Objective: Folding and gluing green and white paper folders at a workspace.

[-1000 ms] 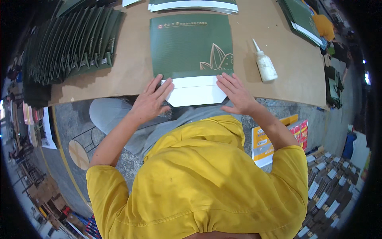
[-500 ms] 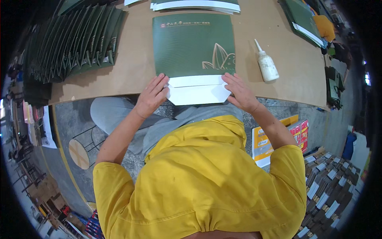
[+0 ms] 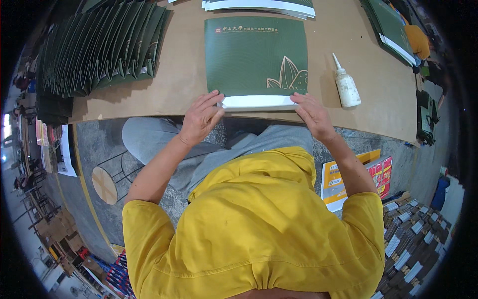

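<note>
A flat green paper bag (image 3: 256, 60) with gold line decoration lies on the table in front of me, its white bottom strip (image 3: 256, 102) along the near table edge. My left hand (image 3: 203, 117) pinches the left end of that strip, fingers on top and thumb at the near side. At the right end my right hand (image 3: 313, 115) grips it the same way. The strip looks narrow, with the near edge turned down between both hands; its underside is hidden. To the right lies a white glue bottle (image 3: 348, 88) with a pointed nozzle, apart from the bag.
Many folded green bags (image 3: 104, 47) stand in a row on the left of the brown table (image 3: 179, 65). More flat bags (image 3: 259, 5) lie at the far edge, and another green stack (image 3: 391, 30) at the far right. A round stool (image 3: 104, 185) stands below left.
The white bottom flap, which spread out toward me in a wide tapered shape, is now folded back into a narrow strip. Both hands stay at its ends. The view has shifted slightly.
</note>
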A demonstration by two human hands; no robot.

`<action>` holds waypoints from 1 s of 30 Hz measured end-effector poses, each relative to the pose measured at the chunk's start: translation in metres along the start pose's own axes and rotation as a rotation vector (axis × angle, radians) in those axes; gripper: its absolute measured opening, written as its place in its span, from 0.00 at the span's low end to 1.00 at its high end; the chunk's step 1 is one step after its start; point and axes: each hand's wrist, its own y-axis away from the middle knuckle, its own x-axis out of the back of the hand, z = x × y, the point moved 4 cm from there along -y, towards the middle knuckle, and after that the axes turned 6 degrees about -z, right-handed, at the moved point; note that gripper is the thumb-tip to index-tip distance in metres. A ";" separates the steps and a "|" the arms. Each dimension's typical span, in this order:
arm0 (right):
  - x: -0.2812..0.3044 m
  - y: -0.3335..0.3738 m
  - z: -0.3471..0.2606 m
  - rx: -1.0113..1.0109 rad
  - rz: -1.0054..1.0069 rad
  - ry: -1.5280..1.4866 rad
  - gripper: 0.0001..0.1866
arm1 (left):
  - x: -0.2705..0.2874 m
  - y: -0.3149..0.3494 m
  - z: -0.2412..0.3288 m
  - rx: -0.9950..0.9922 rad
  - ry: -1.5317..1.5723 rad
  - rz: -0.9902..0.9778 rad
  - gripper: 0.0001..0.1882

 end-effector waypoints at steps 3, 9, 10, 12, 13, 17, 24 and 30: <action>-0.004 -0.006 0.011 -0.205 0.059 -0.097 0.07 | -0.001 -0.007 -0.002 0.209 0.128 0.035 0.06; -0.008 -0.020 0.004 -0.286 0.179 -0.064 0.07 | 0.001 -0.027 0.003 0.350 0.094 0.093 0.07; -0.010 -0.023 0.003 -0.287 0.180 -0.064 0.07 | -0.001 -0.029 0.001 0.382 0.077 0.081 0.07; -0.012 -0.027 0.001 -0.290 0.209 0.154 0.06 | -0.001 -0.034 0.002 0.394 0.020 0.024 0.08; -0.013 -0.027 0.002 -0.292 0.210 0.155 0.06 | -0.001 -0.038 0.004 0.406 -0.038 -0.033 0.09; -0.008 -0.030 -0.001 -0.243 0.187 0.075 0.09 | 0.001 -0.047 0.009 0.401 -0.050 -0.090 0.11; -0.016 -0.043 -0.005 -0.329 0.051 0.362 0.12 | -0.005 -0.063 0.011 0.516 -0.206 -0.170 0.15; -0.055 -0.074 -0.025 -0.058 0.069 0.692 0.14 | -0.025 -0.081 0.024 0.370 -0.340 -0.168 0.25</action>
